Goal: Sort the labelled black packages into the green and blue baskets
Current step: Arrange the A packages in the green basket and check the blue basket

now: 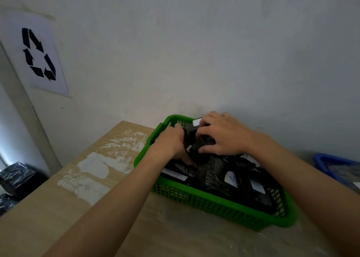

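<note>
A green basket (210, 202) stands on the wooden table against the wall, filled with several black packages (218, 176) that carry white labels. Both hands are inside its far end. My left hand (171, 141) and my right hand (222, 134) grip the same black package (194, 139) from either side, holding it just above the pile. A white label shows at its top edge by my right fingertips. At the right edge a blue basket (321, 163) shows only in part, with dark packages inside.
The table (58, 208) has white paint patches left of the green basket. A paper with a black recycling sign (39, 54) hangs on the wall at left. Black wrapped bundles (15, 176) lie low beyond the table's left edge.
</note>
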Action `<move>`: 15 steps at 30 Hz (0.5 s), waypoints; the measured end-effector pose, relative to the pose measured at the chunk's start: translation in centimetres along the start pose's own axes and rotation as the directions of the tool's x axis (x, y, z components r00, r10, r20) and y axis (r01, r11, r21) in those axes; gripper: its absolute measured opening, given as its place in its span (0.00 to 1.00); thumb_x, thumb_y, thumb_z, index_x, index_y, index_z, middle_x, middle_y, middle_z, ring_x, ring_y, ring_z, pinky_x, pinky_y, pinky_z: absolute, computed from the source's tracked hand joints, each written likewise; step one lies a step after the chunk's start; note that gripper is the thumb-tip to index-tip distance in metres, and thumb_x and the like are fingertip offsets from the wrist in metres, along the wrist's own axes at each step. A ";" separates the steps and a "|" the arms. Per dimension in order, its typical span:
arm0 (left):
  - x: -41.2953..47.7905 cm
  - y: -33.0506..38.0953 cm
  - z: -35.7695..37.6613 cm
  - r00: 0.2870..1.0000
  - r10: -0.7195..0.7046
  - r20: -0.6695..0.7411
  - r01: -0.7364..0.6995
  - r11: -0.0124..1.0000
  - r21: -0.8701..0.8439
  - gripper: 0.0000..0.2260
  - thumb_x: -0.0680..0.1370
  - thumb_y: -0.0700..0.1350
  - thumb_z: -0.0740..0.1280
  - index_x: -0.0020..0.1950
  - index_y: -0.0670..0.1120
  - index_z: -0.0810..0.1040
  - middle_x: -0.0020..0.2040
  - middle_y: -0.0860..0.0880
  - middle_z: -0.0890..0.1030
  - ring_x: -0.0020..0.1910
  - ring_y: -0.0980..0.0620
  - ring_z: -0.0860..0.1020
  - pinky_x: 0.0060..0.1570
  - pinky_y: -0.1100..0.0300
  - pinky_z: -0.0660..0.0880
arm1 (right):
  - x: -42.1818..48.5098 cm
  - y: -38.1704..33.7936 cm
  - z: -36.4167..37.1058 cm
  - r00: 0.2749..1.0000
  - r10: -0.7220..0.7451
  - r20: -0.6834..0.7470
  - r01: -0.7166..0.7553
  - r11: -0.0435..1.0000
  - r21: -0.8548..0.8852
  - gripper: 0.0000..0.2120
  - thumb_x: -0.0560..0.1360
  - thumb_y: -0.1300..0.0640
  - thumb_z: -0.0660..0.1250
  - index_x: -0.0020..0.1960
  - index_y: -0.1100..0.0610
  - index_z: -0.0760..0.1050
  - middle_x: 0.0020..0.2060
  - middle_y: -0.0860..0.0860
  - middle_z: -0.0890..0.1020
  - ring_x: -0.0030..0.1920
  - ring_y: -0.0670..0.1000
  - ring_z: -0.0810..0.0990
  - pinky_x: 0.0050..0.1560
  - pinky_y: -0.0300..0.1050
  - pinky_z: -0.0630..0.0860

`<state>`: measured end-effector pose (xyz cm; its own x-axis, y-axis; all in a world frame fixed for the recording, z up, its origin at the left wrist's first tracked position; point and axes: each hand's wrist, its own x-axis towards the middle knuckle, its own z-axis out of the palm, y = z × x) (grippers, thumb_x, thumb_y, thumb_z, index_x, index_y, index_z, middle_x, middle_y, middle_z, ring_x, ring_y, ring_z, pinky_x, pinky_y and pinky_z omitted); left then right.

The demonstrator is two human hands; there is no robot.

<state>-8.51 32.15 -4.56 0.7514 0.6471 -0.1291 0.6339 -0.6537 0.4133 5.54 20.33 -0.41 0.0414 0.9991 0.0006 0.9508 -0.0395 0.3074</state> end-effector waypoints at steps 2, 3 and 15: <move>-0.3 -0.6 -0.7 1.000 0.013 -0.023 -0.015 0.998 -0.068 0.40 0.62 0.49 0.86 0.67 0.42 0.70 0.64 0.42 0.77 0.61 0.39 0.77 0.52 0.49 0.78 | -0.7 0.7 0.1 1.000 0.028 -0.006 -0.027 0.999 0.024 0.20 0.74 0.32 0.67 0.58 0.43 0.77 0.56 0.47 0.75 0.62 0.51 0.70 0.61 0.52 0.68; -0.4 -1.0 -1.1 0.999 0.028 -0.042 -0.032 0.994 -0.106 0.38 0.64 0.48 0.85 0.68 0.43 0.71 0.64 0.42 0.77 0.61 0.40 0.77 0.51 0.52 0.77 | -1.1 1.2 0.0 0.999 0.042 -0.008 -0.041 0.997 0.067 0.18 0.72 0.33 0.70 0.54 0.44 0.77 0.55 0.46 0.74 0.60 0.51 0.69 0.61 0.52 0.67; -1.1 -3.0 -4.0 0.909 0.010 -0.418 -0.186 0.904 -0.384 0.26 0.70 0.38 0.81 0.68 0.48 0.82 0.63 0.46 0.84 0.58 0.47 0.81 0.55 0.57 0.78 | -1.9 1.9 -1.6 0.992 0.128 -0.006 -0.122 0.958 0.260 0.17 0.74 0.34 0.70 0.49 0.47 0.75 0.37 0.41 0.80 0.40 0.47 0.78 0.40 0.45 0.72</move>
<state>-11.94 35.00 -2.10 0.6125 0.7454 0.2631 0.3633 -0.5611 0.7438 6.80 18.34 1.74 0.1608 0.9859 0.0458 0.9855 -0.1629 0.0471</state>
